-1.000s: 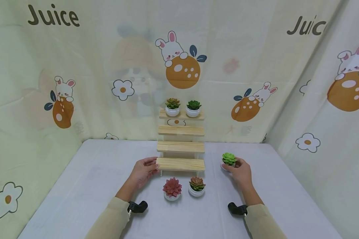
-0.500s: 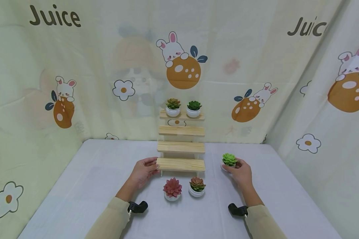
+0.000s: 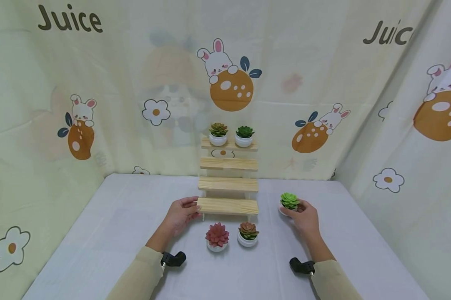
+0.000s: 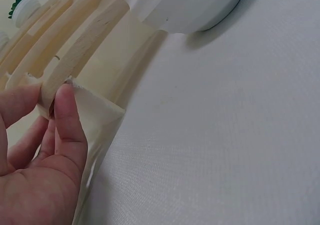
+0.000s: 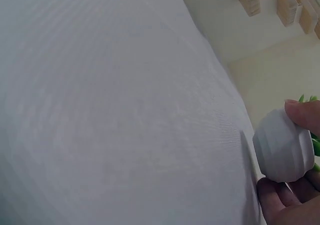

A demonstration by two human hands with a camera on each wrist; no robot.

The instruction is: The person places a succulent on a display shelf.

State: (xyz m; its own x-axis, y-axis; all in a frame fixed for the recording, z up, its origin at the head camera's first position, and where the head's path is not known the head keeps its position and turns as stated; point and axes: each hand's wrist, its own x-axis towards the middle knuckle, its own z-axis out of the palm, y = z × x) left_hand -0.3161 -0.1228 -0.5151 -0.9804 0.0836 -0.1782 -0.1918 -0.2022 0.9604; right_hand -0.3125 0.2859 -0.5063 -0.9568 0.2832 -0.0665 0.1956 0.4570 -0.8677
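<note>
My left hand (image 3: pixel 179 216) pinches the left end of the lowest board on a stepped wooden shelf (image 3: pixel 227 206); in the left wrist view, thumb and fingers lie on either side of that board (image 4: pixel 82 47). To the right of the shelf, my right hand (image 3: pixel 305 217) holds a bright green potted succulent (image 3: pixel 289 201) by its white pot (image 5: pixel 284 147). A red potted succulent (image 3: pixel 217 236) and a brownish one (image 3: pixel 248 231) stand on the table in front of the shelf. On the top board sit a green-and-reddish succulent (image 3: pixel 218 132) and a dark green one (image 3: pixel 244 134).
A white cloth covers the table (image 3: pixel 128 233). Behind it and along the sides hangs a printed curtain (image 3: pixel 270 83) with rabbits and flowers. A black wrist device (image 3: pixel 174 259) sits at the left cuff, another device (image 3: pixel 301 266) at the right.
Both hands keep their holds, and the plants stay where they were. The right forearm and cuff have shifted very slightly to the right; the head view has drifted a little.
</note>
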